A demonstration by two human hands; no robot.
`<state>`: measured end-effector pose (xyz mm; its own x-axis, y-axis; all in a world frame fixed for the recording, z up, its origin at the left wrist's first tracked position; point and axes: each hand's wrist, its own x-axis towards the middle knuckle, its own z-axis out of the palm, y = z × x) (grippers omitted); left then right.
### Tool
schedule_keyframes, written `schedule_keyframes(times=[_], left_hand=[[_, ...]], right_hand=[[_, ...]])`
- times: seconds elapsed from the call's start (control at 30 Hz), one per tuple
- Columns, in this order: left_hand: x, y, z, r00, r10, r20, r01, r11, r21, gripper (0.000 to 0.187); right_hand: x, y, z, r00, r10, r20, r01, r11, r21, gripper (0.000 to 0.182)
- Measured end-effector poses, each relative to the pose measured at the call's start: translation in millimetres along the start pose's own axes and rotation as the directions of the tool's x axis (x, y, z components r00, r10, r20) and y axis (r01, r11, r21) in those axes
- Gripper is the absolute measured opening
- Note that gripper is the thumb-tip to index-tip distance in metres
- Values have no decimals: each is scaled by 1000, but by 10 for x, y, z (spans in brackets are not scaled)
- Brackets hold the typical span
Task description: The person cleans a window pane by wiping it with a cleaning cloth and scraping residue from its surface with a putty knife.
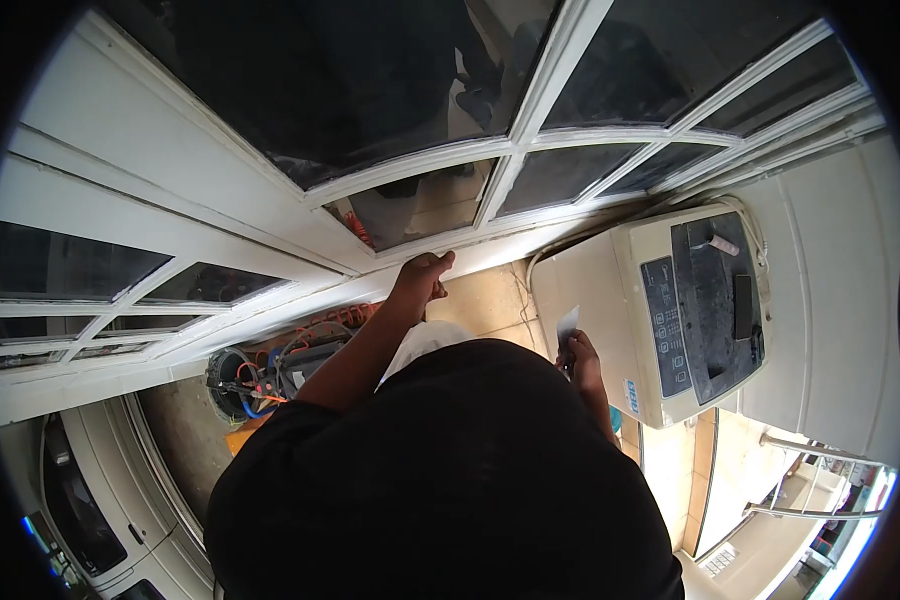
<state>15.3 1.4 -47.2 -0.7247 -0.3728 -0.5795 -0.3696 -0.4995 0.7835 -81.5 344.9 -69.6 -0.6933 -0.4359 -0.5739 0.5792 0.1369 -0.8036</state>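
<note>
Our left hand (420,280) reaches up and forward, its fingers curled over the lower edge of the white window frame (410,172), gripping or pressing that painted bar just below the dark panes; the fingers are folded down, not spread, and we see mostly the back of the hand and the wrist. Our right hand (578,355) is lower and closer to the body, closed around a small pale card or slip of paper (567,323) that stands up out of the fingers, its upper edge tilted toward the window; how tightly it is pinched we cannot tell, because the fingertips are turned away from the camera. That card sits between our chest and the washing machine (610,310), a cream top-loader just to our right whose dark lid (712,300) and control panel (665,325) face upward. On the lid lies a small white cylinder-shaped thing (722,244), too small to name. Below our left arm, against the wall under the window, stands a round container (232,378) stuffed with tangled wires, with a coiled orange cord (330,320) running beside it along the tiled floor (485,300). Our dark shirt (450,480) fills the lower middle of the view. At lower left is another pale appliance (100,480), and at lower right a metal railing (820,480) shows beyond the washing machine.
</note>
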Motion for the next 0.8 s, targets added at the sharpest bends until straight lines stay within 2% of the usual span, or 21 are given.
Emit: schedule_keyframes(times=[0.07,0.1,0.13,0.2,0.23,0.27,0.37,0.4,0.47,0.5,0.53,0.6,0.63,0.67,0.7,0.73,0.77,0.8], left_hand=[[21,-14,12,995,-99,7,99,990,-98,43],[65,53,-10,988,-65,137,53,994,90,40],[81,59,42,989,-63,136,50,994,96,40],[61,64,262,987,3,159,-58,938,341,60],[117,165,276,963,-155,220,64,926,371,82],[176,193,290,963,-154,220,63,927,371,82],[388,215,354,953,-185,239,167,982,92,84],[470,247,371,953,-185,239,168,982,90,84],[602,291,382,912,-132,388,224,954,-201,77],[524,355,407,891,-25,452,218,898,-382,49],[383,408,416,890,-30,454,224,898,-379,49],[96,431,356,757,229,612,190,819,-542,23],[177,254,254,829,157,536,172,841,-513,34],[291,98,189,829,153,538,175,842,-510,34],[306,39,172,958,-66,278,141,956,-259,41],[303,-41,152,979,-196,-62,198,980,15,48],[321,-109,149,980,-123,-159,154,968,201,57],[336,-97,181,979,-127,-159,159,966,203,57]], right_hand=[[16,-20,32,1000,10,-17,-9,1000,22,20],[8,-38,34,1000,-15,-20,16,999,38,20],[2,-41,44,999,-36,-25,37,998,53,20],[-18,-29,52,998,-45,-45,46,998,30,19],[-32,-18,40,998,-40,-54,41,999,25,19],[-43,-11,30,997,-36,-62,37,999,20,19],[-65,21,3,997,-33,-68,35,999,32,20],[-75,28,-4,997,-32,-68,34,999,30,20],[-87,52,-8,995,-42,-90,47,998,50,20],[-92,56,-7,995,-40,-92,44,998,51,20],[-98,63,-7,995,-46,-88,52,997,65,20],[-129,97,-29,995,-48,-88,55,995,80,20],[-127,120,-43,995,-38,-92,46,995,87,20],[-117,141,-51,995,-31,-96,40,995,95,20],[-138,125,-23,995,-26,-101,36,994,101,20],[-169,117,6,995,-18,-100,28,994,105,19],[-185,109,35,995,-11,-97,22,994,108,19],[-176,115,43,995,-6,-99,17,994,110,19]])
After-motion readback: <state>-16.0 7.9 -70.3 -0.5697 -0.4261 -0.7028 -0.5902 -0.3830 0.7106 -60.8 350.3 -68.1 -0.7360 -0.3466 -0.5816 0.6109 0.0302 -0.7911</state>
